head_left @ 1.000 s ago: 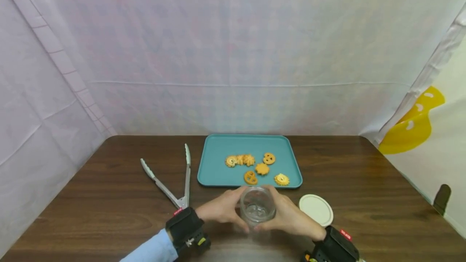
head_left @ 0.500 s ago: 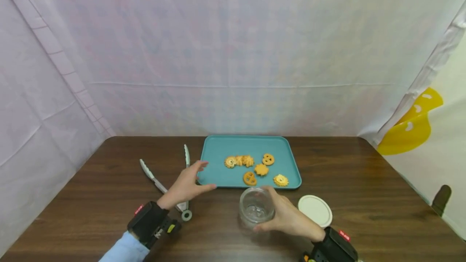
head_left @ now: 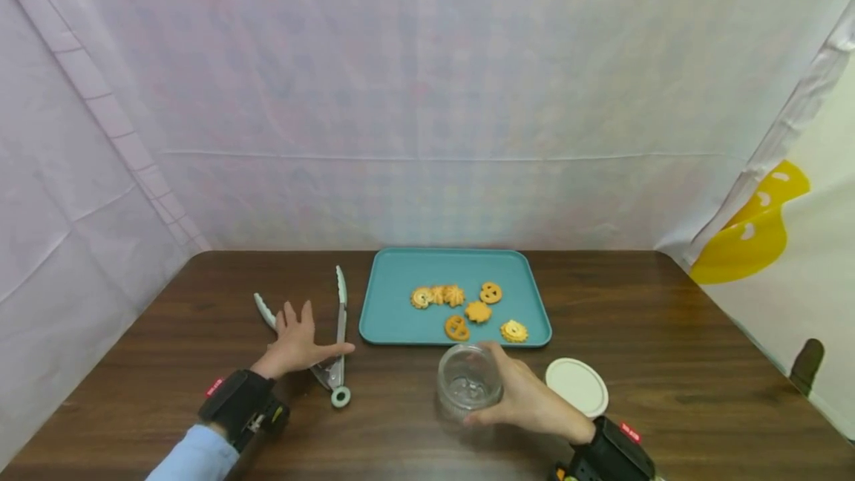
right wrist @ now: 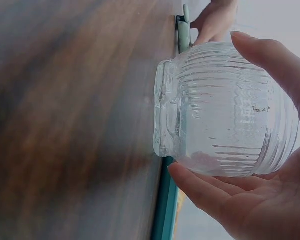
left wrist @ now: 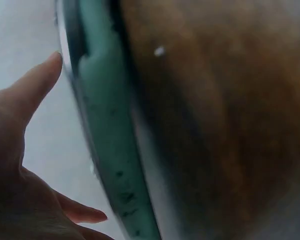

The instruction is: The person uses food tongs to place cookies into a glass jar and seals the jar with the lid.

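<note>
— Low in the frame, near the middle, what was the right hand (head_left: 528, 399) doing?

— It had the jar (head_left: 470, 381) in its grasp, fingers and thumb curled round the ribbed glass from the right side. The jar stood mouth up on the table (head_left: 668, 332), just below the tray (head_left: 401, 303), and looked empty. In the right wrist view the thumb (right wrist: 200, 192) and fingers wrapped its belly, which to my eye was to steady it so it wouldn't slide on the wood.

— And the lid?

— The lid (head_left: 577, 387) lay flat just right of that hand, off the jar, leaving the mouth clear.

— Where was the left hand (head_left: 297, 347)?

— Lower left of the frame, palm down over the tongs (head_left: 337, 332), fingers spread and fairly straight. It lay between the two arms of the tongs, the thumb reaching toward the right arm. It hadn't closed on them; whether the palm touched the metal I couldn't tell.

— The tongs lay how?

— Splayed, hinge end toward the bottom of the frame, tips toward the top, just left of the tray.

— And on the tray?

— Cookies (head_left: 461, 306), six or so, clustered in its centre and lower right, close to the jar. I'd judge that nearness made a short carry.
</note>
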The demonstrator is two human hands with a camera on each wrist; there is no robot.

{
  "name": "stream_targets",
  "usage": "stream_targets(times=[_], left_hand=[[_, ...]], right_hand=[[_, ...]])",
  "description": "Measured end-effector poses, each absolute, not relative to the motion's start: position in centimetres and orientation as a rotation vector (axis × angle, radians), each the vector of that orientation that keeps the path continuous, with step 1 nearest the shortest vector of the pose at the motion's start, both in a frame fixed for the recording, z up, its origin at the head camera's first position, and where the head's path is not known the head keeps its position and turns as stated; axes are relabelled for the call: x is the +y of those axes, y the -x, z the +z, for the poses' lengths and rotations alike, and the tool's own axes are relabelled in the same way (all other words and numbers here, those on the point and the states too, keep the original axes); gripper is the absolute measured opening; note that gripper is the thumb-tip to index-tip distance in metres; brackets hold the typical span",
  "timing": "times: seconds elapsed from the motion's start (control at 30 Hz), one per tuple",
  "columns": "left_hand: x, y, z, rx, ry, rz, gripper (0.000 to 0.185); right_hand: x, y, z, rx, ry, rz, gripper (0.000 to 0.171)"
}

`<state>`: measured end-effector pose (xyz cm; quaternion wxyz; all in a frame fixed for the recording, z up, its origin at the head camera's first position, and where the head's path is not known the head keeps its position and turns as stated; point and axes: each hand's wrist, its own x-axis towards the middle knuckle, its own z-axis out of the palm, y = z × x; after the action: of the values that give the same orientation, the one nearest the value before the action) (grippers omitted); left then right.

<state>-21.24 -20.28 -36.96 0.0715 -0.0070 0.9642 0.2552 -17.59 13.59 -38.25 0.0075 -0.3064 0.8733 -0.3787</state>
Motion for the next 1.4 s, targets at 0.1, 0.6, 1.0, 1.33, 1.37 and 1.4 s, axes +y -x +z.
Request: stream_targets(times=[0.1,0.6,1.0,1.33,1.37,1.4], left_hand=[[-20.1,21.3,-37.1,2.885,-0.026,0.748,0.114],[-21.1,21.8,-36.0,2.92,-0.14,0.702,0.088],[-22.0,22.0,-35.7,2.969,0.138,0.731,0.116],[-22.8,23.0,-35.7,2.9,0.191,0.568,0.13],[-22.8,23.1,-35.7,2.892,0.186,0.556,0.13],[-22.7,23.2,-35.7,2.887,0.18,0.538,0.13]], right_hand=[[13.6,17.6,-38.3,2.737,0.953,-1.181,0.082],[13.6,17.4,-38.1,2.709,0.894,-1.144,0.086],[13.7,17.4,-38.1,2.669,0.905,-1.172,0.084],[13.7,17.5,-38.1,2.7,0.937,-1.165,0.083],[13.7,17.5,-38.0,2.698,0.935,-1.164,0.083],[13.7,17.5,-38.0,2.693,0.933,-1.165,0.083]])
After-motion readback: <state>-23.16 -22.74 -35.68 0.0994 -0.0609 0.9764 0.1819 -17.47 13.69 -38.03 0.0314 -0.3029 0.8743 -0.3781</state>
